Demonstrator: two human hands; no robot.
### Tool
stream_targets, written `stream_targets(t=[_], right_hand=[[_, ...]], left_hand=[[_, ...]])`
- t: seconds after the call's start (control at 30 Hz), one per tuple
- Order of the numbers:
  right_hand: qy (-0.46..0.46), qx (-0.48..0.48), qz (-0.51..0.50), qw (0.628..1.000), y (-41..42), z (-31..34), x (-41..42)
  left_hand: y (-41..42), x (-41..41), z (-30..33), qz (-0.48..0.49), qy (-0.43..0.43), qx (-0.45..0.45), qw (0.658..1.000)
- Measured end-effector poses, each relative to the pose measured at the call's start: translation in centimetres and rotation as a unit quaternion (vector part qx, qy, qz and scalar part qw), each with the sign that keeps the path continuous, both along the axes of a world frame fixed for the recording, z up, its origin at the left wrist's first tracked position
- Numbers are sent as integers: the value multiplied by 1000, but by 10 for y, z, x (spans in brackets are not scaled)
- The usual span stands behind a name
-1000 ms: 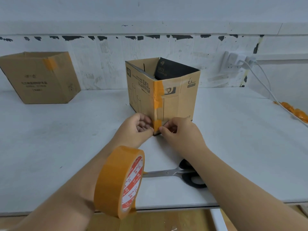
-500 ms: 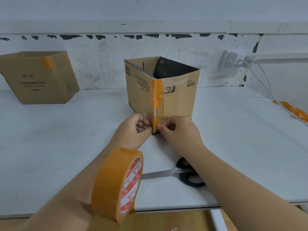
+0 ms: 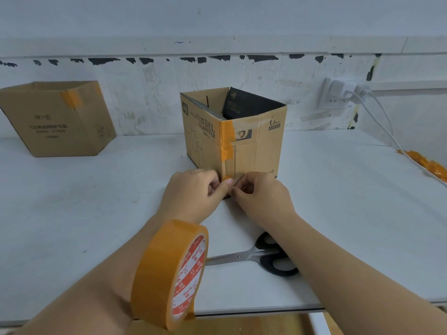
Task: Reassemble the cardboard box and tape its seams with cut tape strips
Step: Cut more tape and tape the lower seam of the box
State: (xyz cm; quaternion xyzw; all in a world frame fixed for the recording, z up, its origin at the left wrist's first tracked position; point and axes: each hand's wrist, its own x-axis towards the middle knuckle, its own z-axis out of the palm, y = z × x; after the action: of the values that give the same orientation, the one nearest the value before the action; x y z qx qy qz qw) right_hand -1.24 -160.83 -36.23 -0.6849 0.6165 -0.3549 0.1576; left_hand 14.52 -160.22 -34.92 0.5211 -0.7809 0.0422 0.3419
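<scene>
An open-topped cardboard box (image 3: 256, 151) stands mid-table, one corner toward me. An orange tape strip (image 3: 227, 139) covers the upper part of that corner seam. A second short tape strip (image 3: 226, 177) sits at the bottom of the corner, mostly hidden by my fingers. My left hand (image 3: 191, 192) is curled, its thumb pressed onto this strip. My right hand (image 3: 262, 193) pinches the strip against the box from the right. An orange tape roll (image 3: 157, 274) hangs around my left forearm. Scissors (image 3: 242, 257) lie shut on the table under my right forearm.
The white table (image 3: 72, 201) ends at a near edge by my elbows. A second taped cardboard box (image 3: 55, 119) stands at the back left against the wall. A wall socket (image 3: 338, 93) with a white cable (image 3: 387, 131) is at the back right, with orange scraps (image 3: 425, 163) beside it.
Both hands stay at the box's lower corner. My left thumb has slid over the lower strip, so less of the strip shows. The view has shifted slightly.
</scene>
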Motion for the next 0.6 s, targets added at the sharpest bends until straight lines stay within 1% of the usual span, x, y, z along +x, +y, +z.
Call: stream_targets(t=[0.1,0.2,0.3,0.47,0.53,0.6], right_hand=[[8,-1,0,1000,-2,-1,0],[2,-5,7,1000,-3,-2,-1],[-2,-7,17,1000,0,-3,0],[-38,0,17,999,0,0,0],[-30,1,23,999,0,2,-1],[3,4,38,999,-1,6,-3]], left_hand=[[-1,1,2,-4,-38,-13,999],[-2,-3,4,-8,-51,-23,998],[-4,-4,2,-18,-37,-23,999],[-6,-1,-3,-39,-14,-17,999],[-6,1,-4,-46,2,-11,999],[-5,4,-6,-51,11,-6,999]])
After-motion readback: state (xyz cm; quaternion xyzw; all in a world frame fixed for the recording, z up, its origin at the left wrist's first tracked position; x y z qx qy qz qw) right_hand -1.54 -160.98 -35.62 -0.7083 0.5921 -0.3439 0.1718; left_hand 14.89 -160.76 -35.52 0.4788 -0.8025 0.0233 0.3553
